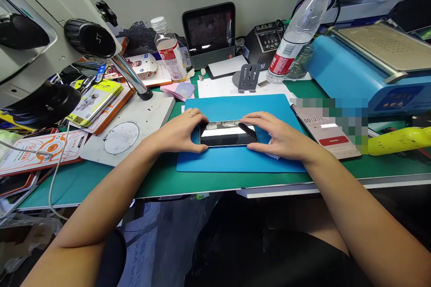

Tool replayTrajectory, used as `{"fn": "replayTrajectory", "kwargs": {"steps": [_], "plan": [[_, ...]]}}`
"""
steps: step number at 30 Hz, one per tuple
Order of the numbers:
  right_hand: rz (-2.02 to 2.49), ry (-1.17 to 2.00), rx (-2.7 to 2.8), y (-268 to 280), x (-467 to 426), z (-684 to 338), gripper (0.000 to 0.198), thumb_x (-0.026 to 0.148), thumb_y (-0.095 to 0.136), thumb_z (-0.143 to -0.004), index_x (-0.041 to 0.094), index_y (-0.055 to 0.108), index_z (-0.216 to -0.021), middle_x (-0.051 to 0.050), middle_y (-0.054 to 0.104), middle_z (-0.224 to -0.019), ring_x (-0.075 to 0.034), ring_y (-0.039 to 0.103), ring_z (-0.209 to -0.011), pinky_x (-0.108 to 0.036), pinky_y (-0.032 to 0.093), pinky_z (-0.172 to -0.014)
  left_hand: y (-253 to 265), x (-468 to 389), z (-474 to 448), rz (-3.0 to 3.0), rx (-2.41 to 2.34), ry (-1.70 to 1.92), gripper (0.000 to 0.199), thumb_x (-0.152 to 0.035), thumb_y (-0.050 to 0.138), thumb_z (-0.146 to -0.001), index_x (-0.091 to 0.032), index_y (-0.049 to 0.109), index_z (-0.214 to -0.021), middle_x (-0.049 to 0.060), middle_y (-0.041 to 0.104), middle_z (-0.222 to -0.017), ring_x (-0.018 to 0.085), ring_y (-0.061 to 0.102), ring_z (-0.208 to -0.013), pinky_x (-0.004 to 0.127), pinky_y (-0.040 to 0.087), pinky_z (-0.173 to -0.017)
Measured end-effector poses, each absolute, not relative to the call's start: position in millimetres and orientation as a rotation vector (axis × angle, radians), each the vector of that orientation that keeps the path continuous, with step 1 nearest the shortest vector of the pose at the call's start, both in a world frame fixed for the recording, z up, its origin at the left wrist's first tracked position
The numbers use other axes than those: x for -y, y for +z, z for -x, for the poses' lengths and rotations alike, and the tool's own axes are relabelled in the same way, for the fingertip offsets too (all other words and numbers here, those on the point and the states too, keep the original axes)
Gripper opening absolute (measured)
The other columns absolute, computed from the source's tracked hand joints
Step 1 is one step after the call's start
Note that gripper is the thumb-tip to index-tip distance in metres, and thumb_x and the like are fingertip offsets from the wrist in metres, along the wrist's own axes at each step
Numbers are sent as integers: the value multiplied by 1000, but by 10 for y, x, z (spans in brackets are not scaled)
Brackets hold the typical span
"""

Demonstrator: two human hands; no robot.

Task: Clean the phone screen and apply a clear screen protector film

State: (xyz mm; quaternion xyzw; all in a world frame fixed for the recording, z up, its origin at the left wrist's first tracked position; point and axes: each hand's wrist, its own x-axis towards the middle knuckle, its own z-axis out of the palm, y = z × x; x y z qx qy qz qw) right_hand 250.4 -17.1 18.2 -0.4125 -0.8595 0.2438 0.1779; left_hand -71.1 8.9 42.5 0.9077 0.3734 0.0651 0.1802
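Observation:
A smartphone (229, 134) with a dark, shiny screen lies sideways on a blue mat (208, 161), its glass reflecting a bright band. My left hand (180, 132) grips the phone's left end, thumb at the near edge and fingers at the far edge. At the other end, my right hand (278, 134) grips it the same way. Something white and thin (272, 157), perhaps a cloth or paper, shows partly beneath my right hand; most of it is hidden.
A microscope (84, 38) stands over its pale base at the left, beside boxed parts (97, 103). Bottles (170, 51), a smart display (210, 31) and a phone stand (249, 77) line the back. Rightward are another phone (325, 130), a blue machine (353, 76) and a yellow-handled tool (397, 141).

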Motion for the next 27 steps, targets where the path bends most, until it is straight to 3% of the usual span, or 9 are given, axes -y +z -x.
{"fn": "replayTrajectory", "kwargs": {"steps": [3, 9, 12, 15, 20, 27], "plan": [[1126, 626, 2402, 185, 155, -2498, 62, 52, 70, -89, 24, 60, -143, -15, 61, -141, -36, 59, -130, -54, 56, -104, 429, -95, 711, -2560, -1048, 182, 59, -53, 73, -78, -18, 59, -123, 10, 59, -120, 31, 58, -112, 43, 51, -99], [1260, 198, 2250, 384, 375, -2549, 33, 43, 57, -99, 26, 73, -122, -12, 70, -120, -34, 66, -115, -54, 55, -99, 428, -102, 716, -2551, -1038, 190, 58, -53, 73, -78, -17, 59, -122, 10, 59, -118, 30, 58, -111, 43, 51, -98], [1418, 174, 2232, 416, 632, -2630, 32, 45, 59, -98, 27, 74, -120, -11, 70, -114, -32, 68, -105, -51, 57, -90, 417, -107, 719, -2554, -1041, 195, 58, -53, 73, -78, -17, 59, -122, 10, 59, -118, 29, 58, -110, 43, 51, -97], [1527, 190, 2244, 328, 815, -2674, 38, 48, 60, -97, 24, 73, -124, -12, 69, -119, -34, 68, -106, -53, 57, -90, 412, -110, 721, -2565, -1029, 200, 57, -52, 73, -78, -17, 59, -121, 10, 59, -117, 29, 58, -110, 42, 51, -97], [1491, 148, 2187, 198, 854, -2583, 25, 36, 55, -102, 25, 77, -104, -11, 70, -110, -31, 68, -103, -50, 58, -88, 422, -103, 718, -2557, -1043, 199, 57, -53, 73, -78, -17, 60, -121, 10, 59, -116, 30, 58, -111, 42, 51, -97], [1398, -82, 1815, 470, 844, -2381, 14, 31, 66, -97, 29, 78, -104, -8, 68, -101, -29, 70, -96, -49, 60, -84, 420, -105, 722, -2557, -1044, 204, 57, -52, 74, -78, -17, 61, -121, 10, 60, -116, 30, 58, -109, 41, 51, -95]]}}
